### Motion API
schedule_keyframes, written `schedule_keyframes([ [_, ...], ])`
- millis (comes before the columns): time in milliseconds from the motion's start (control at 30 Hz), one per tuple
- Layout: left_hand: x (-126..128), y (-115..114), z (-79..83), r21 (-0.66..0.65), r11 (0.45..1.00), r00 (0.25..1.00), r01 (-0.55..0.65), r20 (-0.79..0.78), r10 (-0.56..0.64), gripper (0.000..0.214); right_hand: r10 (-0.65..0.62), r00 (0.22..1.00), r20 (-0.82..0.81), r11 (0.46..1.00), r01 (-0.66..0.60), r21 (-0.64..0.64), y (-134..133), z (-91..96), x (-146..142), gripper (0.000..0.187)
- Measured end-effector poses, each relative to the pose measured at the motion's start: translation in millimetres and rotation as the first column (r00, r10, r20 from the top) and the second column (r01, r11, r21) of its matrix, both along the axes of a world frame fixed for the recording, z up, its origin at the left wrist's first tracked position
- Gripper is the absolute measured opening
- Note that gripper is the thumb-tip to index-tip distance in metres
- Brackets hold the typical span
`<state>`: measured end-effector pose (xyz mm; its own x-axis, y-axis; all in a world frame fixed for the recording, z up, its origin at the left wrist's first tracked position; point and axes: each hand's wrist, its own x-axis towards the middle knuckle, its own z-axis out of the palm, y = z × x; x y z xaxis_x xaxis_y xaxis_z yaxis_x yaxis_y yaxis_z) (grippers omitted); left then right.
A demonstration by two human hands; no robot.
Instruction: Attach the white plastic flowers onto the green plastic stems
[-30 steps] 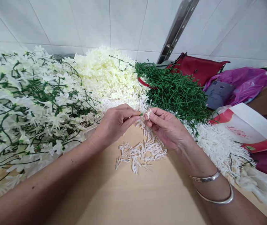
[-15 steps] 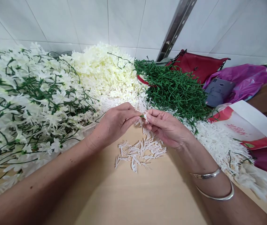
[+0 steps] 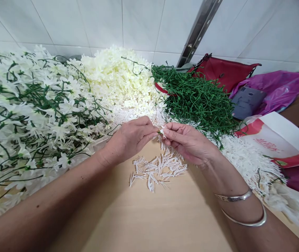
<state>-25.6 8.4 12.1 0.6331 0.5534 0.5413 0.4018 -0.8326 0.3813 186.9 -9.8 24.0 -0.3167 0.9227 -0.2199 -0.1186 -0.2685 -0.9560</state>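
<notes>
My left hand (image 3: 135, 138) pinches a short green stem (image 3: 159, 132) between thumb and fingers; most of the stem is hidden by the hand. At the stem's end, my right hand (image 3: 181, 140) grips a small white artificial flower piece (image 3: 162, 131) with thumb and forefinger. The two hands nearly touch, held just above the table. Below them lies a loose scatter of white stamen pieces (image 3: 157, 169). Whether the flower piece is fully seated on the stem I cannot tell.
Finished-looking white flowers on green stems (image 3: 41, 112) heap at the left. Behind are loose cream petals (image 3: 120, 77) and green stems (image 3: 196, 94). White stamens (image 3: 249, 161), a red bag (image 3: 221, 71), a phone (image 3: 248, 101), a purple plastic bag (image 3: 280, 89) and a paper bag (image 3: 270, 143) line the right.
Both hands keep their grip and have barely moved. The view has shifted very slightly, and the white flower piece stays between the fingertips.
</notes>
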Motion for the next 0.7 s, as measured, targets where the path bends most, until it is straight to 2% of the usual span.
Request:
schedule_keyframes([
  [133, 1, 1, -7.1, -0.015, 1.0, 0.999, 0.002, -0.037, -0.002, 0.028, -0.05, 0.999, 0.021, 0.999, 0.05, -0.006, -1, -3.2, -3, 0.042],
  [300, 4, 1, -15.4, -0.031, 0.999, 1.0, 0.013, -0.026, -0.014, 0.032, -0.052, 0.997, 0.061, 0.998, 0.05, 0.041, -2, -4.6, -8, 0.044],
  [467, 6, 0, -16.7, -0.066, 0.998, 0.998, 0.02, -0.052, -0.023, 0.031, -0.042, 0.992, 0.12, 0.995, 0.031, 0.091, -3, -3.5, -9, 0.047],
  [700, 6, 0, -18.4, -0.143, 0.99, 1.0, 0.002, -0.024, -0.005, 0.028, -0.046, 0.992, 0.118, 0.994, 0.033, 0.109, -3, -6.5, -11, 0.044],
])
